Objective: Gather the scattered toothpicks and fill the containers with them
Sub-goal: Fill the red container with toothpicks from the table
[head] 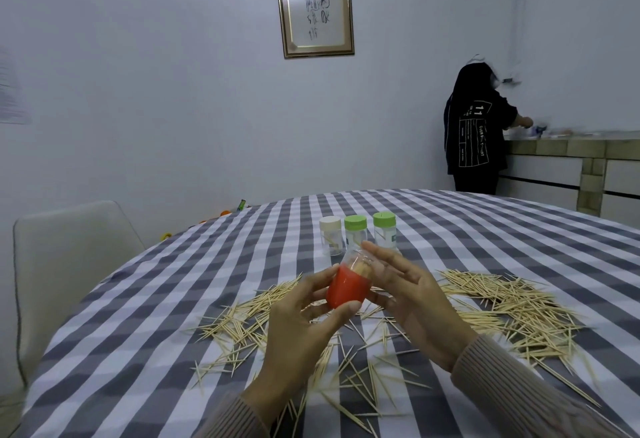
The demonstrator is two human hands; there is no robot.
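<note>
Above the checked tablecloth I hold a clear container with a red cap (348, 287), tilted with the cap toward me and toothpicks visible inside. My left hand (308, 326) grips the red cap between thumb and fingers. My right hand (412, 295) holds the clear body, fingers mostly extended along it. Scattered toothpicks (512, 306) lie in a dense pile at the right and looser ones (249, 320) spread at the left and front. Three upright containers stand behind: a white-capped one (330, 235) and two green-capped ones (355, 231) (384, 228).
The round table (138, 351) carries a grey-and-white checked cloth. A pale chair (69, 264) stands at its left. A person in black (474, 136) stands at a counter (571, 160) at the back right, away from the table.
</note>
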